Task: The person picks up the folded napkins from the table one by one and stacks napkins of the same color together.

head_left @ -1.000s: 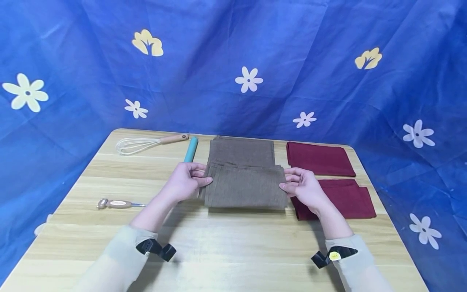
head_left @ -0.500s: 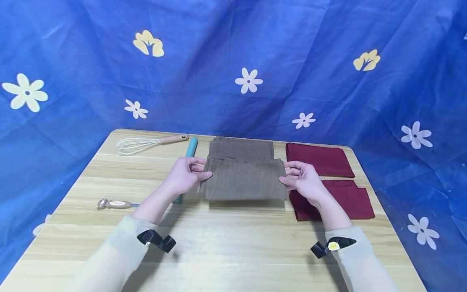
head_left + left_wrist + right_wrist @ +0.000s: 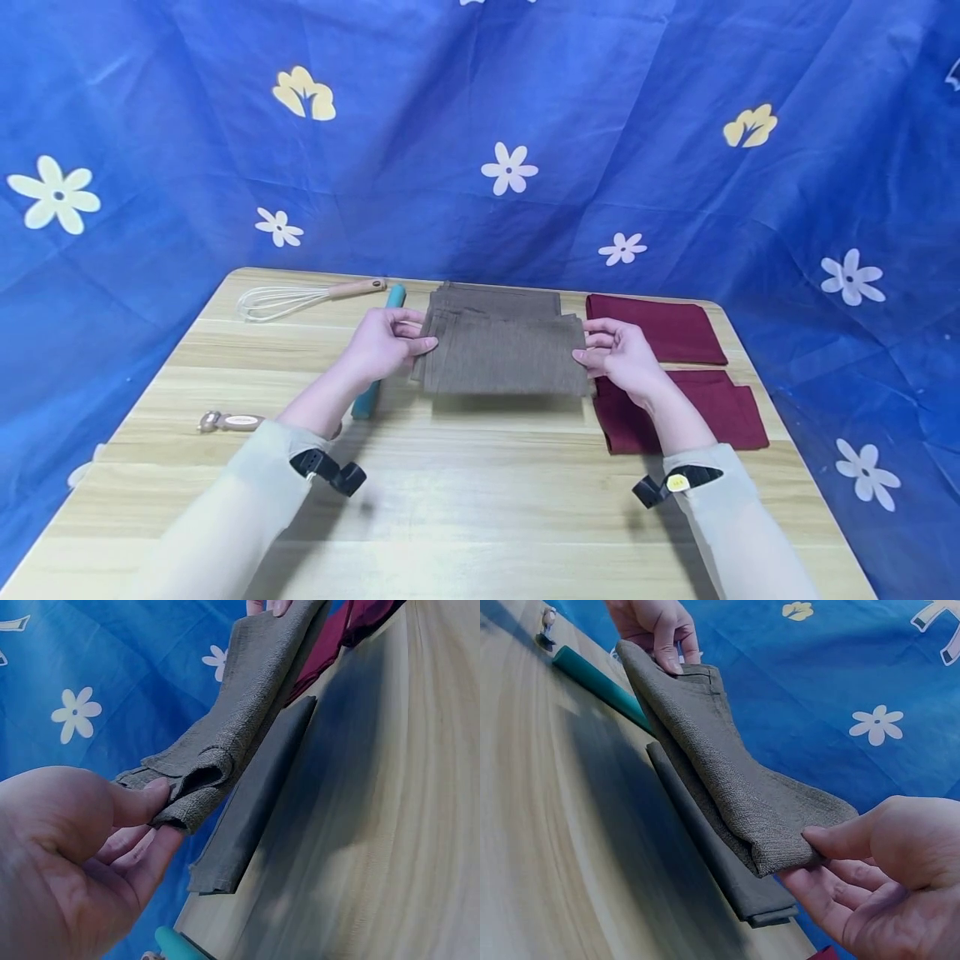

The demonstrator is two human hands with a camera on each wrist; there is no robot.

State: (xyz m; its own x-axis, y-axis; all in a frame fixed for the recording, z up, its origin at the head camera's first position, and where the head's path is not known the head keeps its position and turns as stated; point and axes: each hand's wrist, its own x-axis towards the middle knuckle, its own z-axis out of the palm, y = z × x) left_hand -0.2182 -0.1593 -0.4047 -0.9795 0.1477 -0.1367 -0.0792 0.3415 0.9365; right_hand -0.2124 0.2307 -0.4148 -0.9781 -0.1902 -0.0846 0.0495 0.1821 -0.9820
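Observation:
A folded grey-brown cloth (image 3: 510, 354) is held up off the table between my two hands. My left hand (image 3: 381, 346) pinches its left end, thumb on top and fingers beneath; the left wrist view shows the folded layers at that end. At the right end my right hand (image 3: 621, 357) pinches it the same way. Behind and below the raised cloth, another folded grey-brown cloth (image 3: 498, 299) lies on the table, partly covered from the head view. Both wrist views show a gap between the held cloth and this lower cloth (image 3: 712, 847).
Two folded dark red cloths, a back one (image 3: 660, 327) and a front one (image 3: 712, 408), lie at the right. On the left are a whisk (image 3: 311, 298), a teal rod (image 3: 366, 402) and a tool with a brown handle (image 3: 242, 422), partly hidden by my left arm.
Both hands have moved the held cloth away from me, toward the table's back, closer over the lower grey-brown cloth. More of the teal rod's near end shows.

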